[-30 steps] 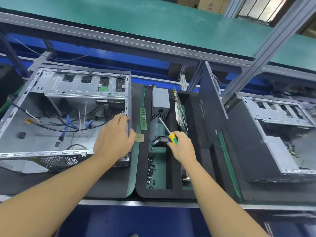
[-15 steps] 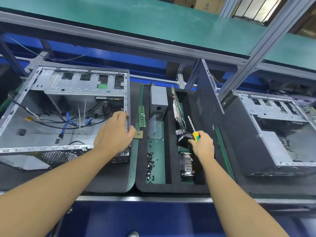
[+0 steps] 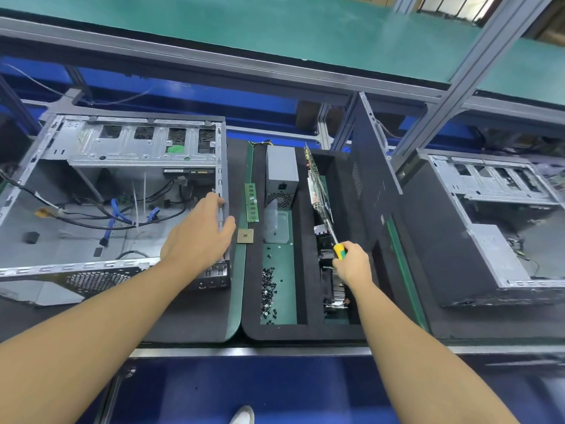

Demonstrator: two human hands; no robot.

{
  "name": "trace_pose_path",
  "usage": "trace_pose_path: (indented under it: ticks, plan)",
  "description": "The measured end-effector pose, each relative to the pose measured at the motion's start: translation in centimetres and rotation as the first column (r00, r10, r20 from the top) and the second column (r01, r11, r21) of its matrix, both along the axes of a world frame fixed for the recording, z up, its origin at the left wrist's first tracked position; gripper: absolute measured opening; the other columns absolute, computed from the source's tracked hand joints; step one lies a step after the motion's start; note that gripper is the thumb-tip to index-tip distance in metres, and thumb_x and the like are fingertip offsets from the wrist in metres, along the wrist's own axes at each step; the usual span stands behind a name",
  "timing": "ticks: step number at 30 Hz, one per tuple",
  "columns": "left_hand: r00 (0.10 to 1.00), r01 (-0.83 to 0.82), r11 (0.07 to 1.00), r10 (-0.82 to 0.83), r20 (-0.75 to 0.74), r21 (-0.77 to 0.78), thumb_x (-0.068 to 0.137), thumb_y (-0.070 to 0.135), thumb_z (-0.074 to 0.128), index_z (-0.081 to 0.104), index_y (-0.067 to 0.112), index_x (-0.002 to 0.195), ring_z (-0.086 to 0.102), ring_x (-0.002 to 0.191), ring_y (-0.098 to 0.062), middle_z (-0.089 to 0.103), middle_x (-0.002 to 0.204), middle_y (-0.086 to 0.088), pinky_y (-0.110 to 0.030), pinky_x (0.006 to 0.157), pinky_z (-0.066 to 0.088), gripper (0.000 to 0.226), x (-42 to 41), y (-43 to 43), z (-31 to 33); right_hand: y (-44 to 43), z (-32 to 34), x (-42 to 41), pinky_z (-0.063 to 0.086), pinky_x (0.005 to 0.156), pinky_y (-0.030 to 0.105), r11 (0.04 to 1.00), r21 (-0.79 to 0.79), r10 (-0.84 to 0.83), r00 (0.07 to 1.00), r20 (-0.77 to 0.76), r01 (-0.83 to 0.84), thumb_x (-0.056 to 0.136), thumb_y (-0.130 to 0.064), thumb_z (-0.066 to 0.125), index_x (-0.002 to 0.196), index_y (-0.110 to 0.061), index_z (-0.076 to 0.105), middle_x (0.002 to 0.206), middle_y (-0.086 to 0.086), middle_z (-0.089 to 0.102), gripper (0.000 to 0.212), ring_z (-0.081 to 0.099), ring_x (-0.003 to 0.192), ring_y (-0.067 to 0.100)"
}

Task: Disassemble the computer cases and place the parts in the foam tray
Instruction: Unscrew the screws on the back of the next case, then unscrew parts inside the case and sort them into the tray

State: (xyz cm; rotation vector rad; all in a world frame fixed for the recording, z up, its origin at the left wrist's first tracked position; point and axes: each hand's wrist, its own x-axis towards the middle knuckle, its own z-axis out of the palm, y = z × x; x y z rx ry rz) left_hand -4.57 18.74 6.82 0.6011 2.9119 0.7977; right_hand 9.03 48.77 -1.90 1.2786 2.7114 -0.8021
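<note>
The open grey computer case lies on the left with loose cables inside. My left hand grips its right wall, fingers inside and thumb outside. The black foam tray sits in the middle. My right hand holds a yellow-green screwdriver low in the tray's right slot. It is next to a black part that lies above a finned heatsink. Whether the fingers still touch that part is hidden.
The tray also holds a power supply, a RAM stick, a CPU, several black screws and an upright motherboard. A black side panel leans beside the tray. A second case stands at the right.
My right hand carried the screwdriver and the black part from the tray's middle compartment to the right slot and lowered them. My left hand stayed on the case wall.
</note>
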Motion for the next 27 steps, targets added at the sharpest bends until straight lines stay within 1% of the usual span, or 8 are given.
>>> trace_pose_path:
  ticks: [5,9,13,17,20,23,25,27]
  plan:
    - [1.000,-0.010,1.000,0.010,-0.002,-0.005,0.096,0.047,0.038,0.034,0.034,0.120,0.058,0.074,-0.022,0.058,0.123,0.006,-0.036,0.063,0.041,0.028,0.1,0.0,0.2,0.0,-0.9,2.1,0.044,0.106,0.038,0.986,-0.162,-0.052,0.994,-0.098,0.035,0.090,0.000,0.063,0.136,-0.010,0.057,0.153,0.006,0.044,0.048,0.052,0.126,0.028]
    - [1.000,-0.004,1.000,0.004,0.006,-0.003,0.097,0.047,0.037,0.035,0.032,0.124,0.059,0.077,-0.023,0.055,0.131,0.007,-0.038,0.067,0.045,0.030,0.2,0.0,0.5,-0.9,-0.1,2.8,0.042,0.082,0.030,0.995,-0.079,-0.085,0.965,-0.248,0.067,0.094,-0.008,0.063,0.130,-0.013,0.059,0.127,0.009,0.056,0.036,0.053,0.097,0.020]
    - [0.998,-0.018,0.999,0.015,0.066,0.038,0.098,0.049,0.032,0.037,0.033,0.124,0.061,0.082,-0.022,0.060,0.121,0.006,-0.042,0.074,0.051,0.031,0.3,-0.3,1.1,-3.3,2.0,3.0,0.043,0.058,0.027,0.990,-0.133,-0.106,0.905,-0.413,0.055,0.098,-0.023,0.057,0.123,-0.030,0.056,0.084,-0.003,0.063,0.026,0.056,0.069,0.013]
    - [0.990,-0.026,0.991,0.007,0.142,0.133,0.100,0.048,0.032,0.040,0.035,0.128,0.062,0.095,-0.019,0.058,0.127,0.008,-0.047,0.084,0.053,0.032,0.3,-0.6,1.5,-7.4,5.4,1.0,0.047,0.057,0.032,0.971,-0.224,-0.048,0.840,-0.541,-0.088,0.094,-0.023,0.056,0.110,-0.044,0.057,0.073,-0.004,0.062,0.026,0.052,0.058,0.012]
    - [0.978,-0.059,0.941,-0.013,0.210,0.334,0.102,0.039,0.042,0.046,0.027,0.132,0.059,0.108,-0.014,0.055,0.133,0.008,-0.042,0.091,0.052,0.033,-0.2,-1.2,1.8,-10.9,8.5,-1.4,0.047,0.055,0.030,0.924,-0.296,0.002,0.779,-0.627,-0.241,0.096,-0.015,0.053,0.106,-0.045,0.055,0.070,-0.008,0.058,0.031,0.049,0.057,0.014]
    - [0.951,-0.106,0.888,-0.041,0.306,0.447,0.102,0.034,0.048,0.060,0.025,0.111,0.059,0.084,-0.007,0.064,0.112,0.003,-0.030,0.076,0.051,0.018,-1.5,-2.9,2.2,-14.3,11.0,-4.0,0.043,0.052,0.028,0.845,-0.392,0.022,0.757,-0.653,-0.362,0.104,-0.014,0.048,0.107,-0.031,0.047,0.069,-0.002,0.057,0.017,0.050,0.057,0.017]
    - [0.915,0.001,0.929,-0.150,0.374,0.371,0.101,0.037,0.049,0.062,0.028,0.097,0.056,0.058,-0.006,0.069,0.094,0.001,-0.025,0.055,0.046,0.016,-2.8,-5.2,2.6,-16.6,12.5,-5.8,0.044,0.055,0.031,0.816,-0.417,0.049,0.768,-0.639,-0.400,0.105,-0.016,0.047,0.108,-0.021,0.041,0.072,0.002,0.060,0.008,0.053,0.059,0.018]
    - [0.889,0.202,0.958,-0.267,0.373,0.204,0.099,0.041,0.052,0.063,0.029,0.092,0.064,0.065,-0.008,0.070,0.089,0.005,-0.025,0.056,0.046,0.018,-4.5,-8.2,2.8,-19.0,13.7,-7.5,0.047,0.053,0.028,0.794,-0.429,0.081,0.775,-0.627,-0.430,0.105,-0.019,0.048,0.106,-0.021,0.040,0.074,0.002,0.065,0.008,0.056,0.058,0.016]
